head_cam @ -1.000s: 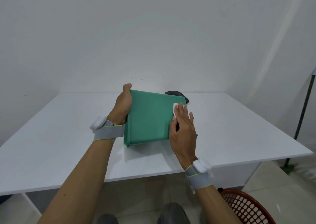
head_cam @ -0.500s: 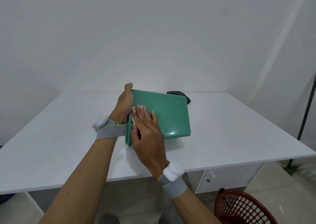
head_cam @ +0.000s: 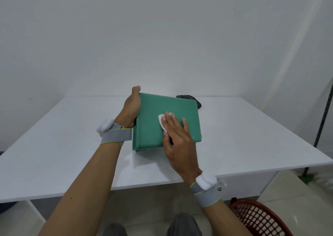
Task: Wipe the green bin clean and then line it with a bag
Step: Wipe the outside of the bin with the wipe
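The green bin (head_cam: pixel 182 107) lies on its side on the white table (head_cam: pixel 68 145), its open end facing left. My left hand (head_cam: pixel 130 109) grips that left rim, thumb up over the top edge, its fingers hidden behind the bin. My right hand (head_cam: pixel 178 140) lies flat on the bin's upper side. Its straight fingers press a small white wipe (head_cam: pixel 161 120) against the plastic near the middle. A crumpled black bag (head_cam: pixel 191 100) sits on the table just behind the bin's right corner.
A red mesh basket (head_cam: pixel 259 217) stands on the floor under the table's front right corner. A black pole (head_cam: pixel 324 113) rises at the far right. A drawer unit with a lock (head_cam: pixel 241 185) is under the table edge.
My right hand swept the wipe from the bin's right edge to its left edge, then back toward the middle. The left hand kept its hold and the bin stayed in place.
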The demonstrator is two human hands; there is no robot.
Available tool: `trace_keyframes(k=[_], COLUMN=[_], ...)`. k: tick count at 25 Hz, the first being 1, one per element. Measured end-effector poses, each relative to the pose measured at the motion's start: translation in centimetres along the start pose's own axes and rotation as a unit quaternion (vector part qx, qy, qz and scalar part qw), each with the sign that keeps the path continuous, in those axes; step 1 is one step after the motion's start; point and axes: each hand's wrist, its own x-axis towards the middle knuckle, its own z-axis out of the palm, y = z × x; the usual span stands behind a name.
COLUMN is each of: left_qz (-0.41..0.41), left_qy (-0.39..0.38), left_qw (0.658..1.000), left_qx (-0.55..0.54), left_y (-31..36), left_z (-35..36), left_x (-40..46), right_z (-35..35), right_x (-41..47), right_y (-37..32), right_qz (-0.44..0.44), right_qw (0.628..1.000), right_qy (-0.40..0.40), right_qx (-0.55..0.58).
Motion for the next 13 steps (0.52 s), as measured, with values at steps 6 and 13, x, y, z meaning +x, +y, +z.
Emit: trace_keyframes(k=[6,13], left_qz=[-0.004,-0.006], left_qy=[0.006,0.016], left_qw=[1.0,1.0], left_qx=[0.0,0.005], left_y=[0.0,0.1], left_z=[0.0,0.1], left_x=[0.1,-0.1], right_z=[-2.7,-1.9], right_x=[-1.4,-1.4], right_y=[5.1,4.1], right_qz=[0.074,0.127], right_qw=[0.997,0.991], right_qy=[0.016,0.046], right_qx=[-0.019,0.01])
